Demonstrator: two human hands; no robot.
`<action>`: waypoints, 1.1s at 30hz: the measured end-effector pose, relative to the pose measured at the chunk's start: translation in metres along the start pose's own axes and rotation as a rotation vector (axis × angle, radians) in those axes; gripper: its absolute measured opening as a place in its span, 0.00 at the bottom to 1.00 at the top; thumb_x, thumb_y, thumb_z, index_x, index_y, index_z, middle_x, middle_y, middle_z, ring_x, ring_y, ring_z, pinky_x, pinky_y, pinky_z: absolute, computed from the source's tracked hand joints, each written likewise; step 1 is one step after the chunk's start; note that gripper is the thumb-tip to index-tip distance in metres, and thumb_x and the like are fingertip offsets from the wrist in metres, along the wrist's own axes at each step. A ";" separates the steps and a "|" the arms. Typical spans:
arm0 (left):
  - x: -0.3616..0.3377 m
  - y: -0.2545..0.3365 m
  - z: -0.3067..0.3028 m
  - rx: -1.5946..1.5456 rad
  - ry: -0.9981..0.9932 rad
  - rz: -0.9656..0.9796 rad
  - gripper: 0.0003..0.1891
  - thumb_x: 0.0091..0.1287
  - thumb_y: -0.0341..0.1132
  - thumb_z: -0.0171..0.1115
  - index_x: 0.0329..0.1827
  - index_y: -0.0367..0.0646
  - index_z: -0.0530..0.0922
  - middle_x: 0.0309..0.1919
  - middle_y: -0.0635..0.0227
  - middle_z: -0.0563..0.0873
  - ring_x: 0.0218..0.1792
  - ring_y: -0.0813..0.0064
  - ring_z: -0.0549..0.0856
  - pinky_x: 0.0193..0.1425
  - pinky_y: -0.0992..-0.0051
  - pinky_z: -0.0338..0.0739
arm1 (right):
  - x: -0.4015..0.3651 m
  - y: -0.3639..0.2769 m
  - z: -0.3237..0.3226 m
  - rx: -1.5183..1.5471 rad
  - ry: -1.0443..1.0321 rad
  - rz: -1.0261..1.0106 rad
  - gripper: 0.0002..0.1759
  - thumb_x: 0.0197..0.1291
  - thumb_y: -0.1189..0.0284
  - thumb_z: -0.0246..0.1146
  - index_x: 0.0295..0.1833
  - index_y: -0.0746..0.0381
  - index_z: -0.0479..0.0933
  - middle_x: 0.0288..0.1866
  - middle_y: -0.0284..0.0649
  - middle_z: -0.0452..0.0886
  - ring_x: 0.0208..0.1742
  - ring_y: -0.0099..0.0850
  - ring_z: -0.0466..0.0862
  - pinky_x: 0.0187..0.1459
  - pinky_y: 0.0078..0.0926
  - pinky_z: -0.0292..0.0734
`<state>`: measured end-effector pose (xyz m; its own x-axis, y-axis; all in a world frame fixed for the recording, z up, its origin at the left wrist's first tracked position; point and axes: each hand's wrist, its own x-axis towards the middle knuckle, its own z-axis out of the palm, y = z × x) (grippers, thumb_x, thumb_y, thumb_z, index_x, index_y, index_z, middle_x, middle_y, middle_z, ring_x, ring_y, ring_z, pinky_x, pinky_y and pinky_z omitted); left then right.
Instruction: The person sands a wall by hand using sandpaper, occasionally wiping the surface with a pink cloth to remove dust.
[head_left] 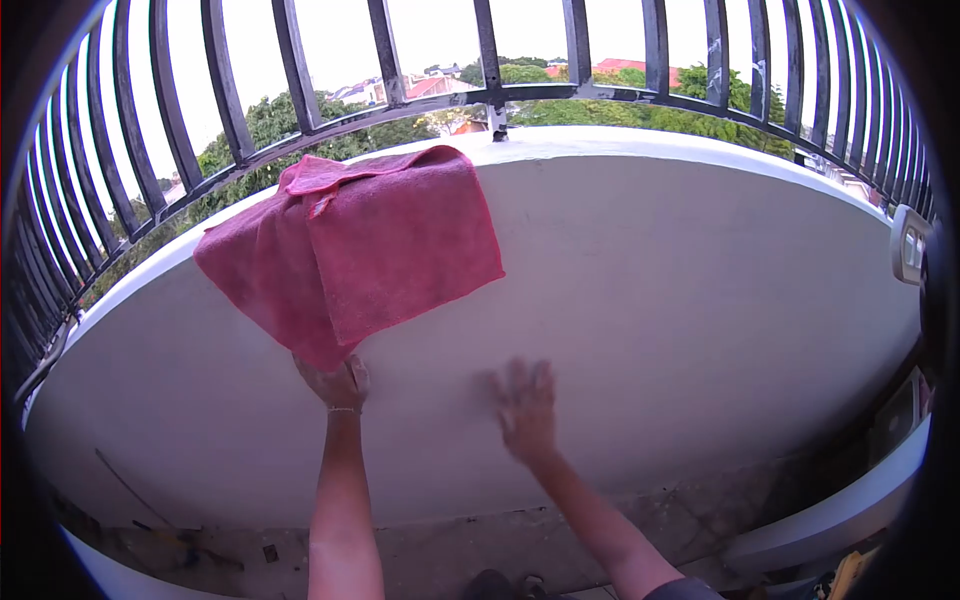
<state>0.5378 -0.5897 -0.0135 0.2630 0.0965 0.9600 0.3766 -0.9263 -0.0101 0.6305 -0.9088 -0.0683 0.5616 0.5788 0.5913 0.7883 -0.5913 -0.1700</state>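
Observation:
A pink-red cloth [405, 250] hangs over the top of a curved, pale wall [650, 300], its lower corner pointing down. Just below that corner is my left hand [332, 382], close to the wall, with its fingers mostly hidden. It looks closed, and a small pale patch shows by the thumb; I cannot make out what it is. To the right, my right hand [526, 408] is open against the wall or very near it. Its fingers are spread, slightly blurred, and hold nothing.
Black metal railing [490, 60] runs above the wall, with trees and rooftops beyond. A white plastic-looking handle or frame [908, 245] is at the far right. A thin stick [125, 480] leans at lower left. The dusty floor [430, 545] lies along the wall's foot.

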 end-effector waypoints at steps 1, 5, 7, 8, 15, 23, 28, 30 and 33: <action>0.000 -0.003 0.003 -0.001 0.007 -0.001 0.30 0.64 0.48 0.49 0.64 0.38 0.73 0.65 0.42 0.71 0.65 0.35 0.68 0.70 0.41 0.60 | -0.024 -0.006 0.003 0.135 -0.138 -0.058 0.39 0.70 0.59 0.56 0.82 0.38 0.48 0.84 0.45 0.47 0.81 0.62 0.45 0.76 0.63 0.45; -0.007 -0.006 0.010 -0.029 0.027 -0.005 0.29 0.64 0.47 0.50 0.64 0.36 0.72 0.64 0.41 0.71 0.65 0.35 0.68 0.71 0.42 0.59 | -0.154 -0.012 0.028 0.536 -0.534 0.148 0.37 0.73 0.62 0.52 0.82 0.40 0.45 0.80 0.48 0.56 0.79 0.52 0.58 0.77 0.53 0.53; -0.004 -0.004 0.005 -0.005 -0.016 0.004 0.29 0.64 0.46 0.51 0.64 0.35 0.72 0.64 0.41 0.71 0.65 0.34 0.67 0.71 0.42 0.59 | -0.232 0.005 0.040 0.538 -0.582 0.443 0.35 0.74 0.63 0.51 0.82 0.43 0.46 0.73 0.56 0.65 0.73 0.54 0.67 0.72 0.50 0.61; -0.001 -0.004 0.002 0.009 -0.031 0.005 0.29 0.64 0.45 0.52 0.64 0.34 0.72 0.64 0.41 0.71 0.66 0.34 0.67 0.72 0.42 0.59 | -0.273 0.023 0.059 0.518 -0.647 0.662 0.34 0.74 0.62 0.50 0.82 0.45 0.48 0.69 0.60 0.70 0.69 0.56 0.72 0.68 0.50 0.67; -0.026 0.027 0.034 -0.149 -0.287 -0.051 0.32 0.61 0.40 0.58 0.71 0.42 0.70 0.72 0.50 0.68 0.73 0.43 0.64 0.75 0.42 0.55 | -0.317 0.098 -0.090 0.249 -0.237 1.085 0.26 0.72 0.69 0.51 0.74 0.57 0.66 0.34 0.60 0.82 0.37 0.52 0.86 0.41 0.48 0.77; 0.067 0.203 0.002 -0.257 -0.417 0.624 0.39 0.67 0.47 0.57 0.80 0.47 0.57 0.82 0.69 0.54 0.80 0.62 0.56 0.80 0.55 0.53 | -0.396 0.161 -0.081 0.158 0.406 1.024 0.27 0.74 0.72 0.49 0.77 0.64 0.59 0.42 0.58 0.83 0.36 0.34 0.82 0.41 0.36 0.75; 0.064 0.225 0.017 -0.240 -0.380 0.835 0.41 0.68 0.46 0.57 0.81 0.43 0.52 0.81 0.66 0.54 0.80 0.68 0.55 0.80 0.62 0.54 | -0.359 0.086 -0.111 0.284 0.125 1.203 0.28 0.75 0.72 0.48 0.77 0.66 0.58 0.52 0.60 0.83 0.44 0.40 0.85 0.48 0.35 0.76; 0.056 0.219 0.018 -0.319 -0.469 0.915 0.41 0.68 0.43 0.58 0.81 0.43 0.52 0.81 0.67 0.55 0.80 0.70 0.54 0.80 0.64 0.55 | -0.353 0.071 -0.116 0.321 0.064 1.197 0.28 0.75 0.70 0.47 0.77 0.65 0.58 0.55 0.62 0.81 0.52 0.48 0.85 0.51 0.37 0.75; 0.048 0.203 0.020 -0.424 -0.536 0.971 0.39 0.67 0.40 0.58 0.81 0.45 0.53 0.81 0.69 0.56 0.80 0.71 0.54 0.80 0.64 0.55 | -0.346 0.071 -0.123 0.372 -0.027 1.208 0.27 0.76 0.71 0.46 0.77 0.64 0.59 0.67 0.61 0.74 0.67 0.47 0.77 0.63 0.36 0.71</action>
<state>0.6443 -0.7657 0.0246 0.6525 -0.6662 0.3611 -0.4832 -0.7329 -0.4790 0.4616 -1.2201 -0.1879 0.9724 -0.2051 -0.1109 -0.2094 -0.5590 -0.8023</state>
